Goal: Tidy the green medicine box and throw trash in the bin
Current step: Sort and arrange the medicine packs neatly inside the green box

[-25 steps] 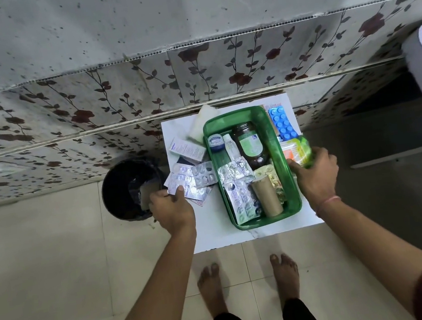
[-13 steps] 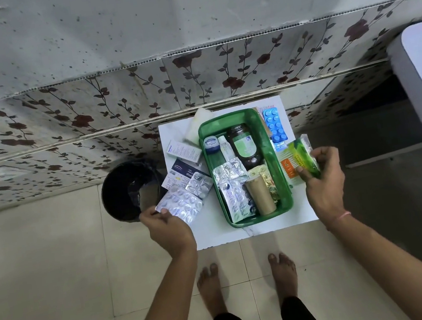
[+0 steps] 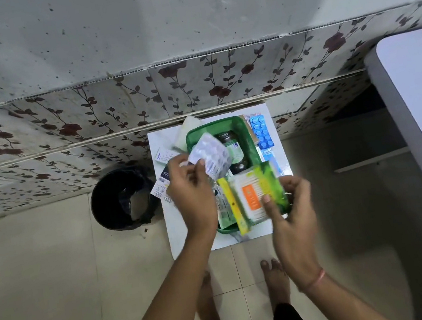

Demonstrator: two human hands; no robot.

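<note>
Hands are working above a small white table (image 3: 189,245) as a person is standing barefoot on pale floor tiles. Nearest, the right hand (image 3: 292,219) is closing thumb and fingers on a flat green-and-yellow pack with an orange label and a clear window (image 3: 254,200), holding it tilted over the near end of the green plastic medicine box (image 3: 247,132). Beside it, the left hand (image 3: 192,198) is pinching a silvery foil blister strip (image 3: 211,157) by one corner, lifted clear above the box's left side. In the box, a dark brown bottle with a green label (image 3: 233,151) is lying toward the far end; the rest is hidden by the hands. A blue blister pack (image 3: 262,134) is lying along the table's right edge, white printed cartons (image 3: 164,156) near the left edge. On the floor just left of the table, a round black bin with a dark liner (image 3: 122,199) is standing open. Sorting looks mid-way; the step would probably go best by laying the flat pack down along the box wall first, then tucking the strip beside it, or dropping it in the bin if spent.
</note>
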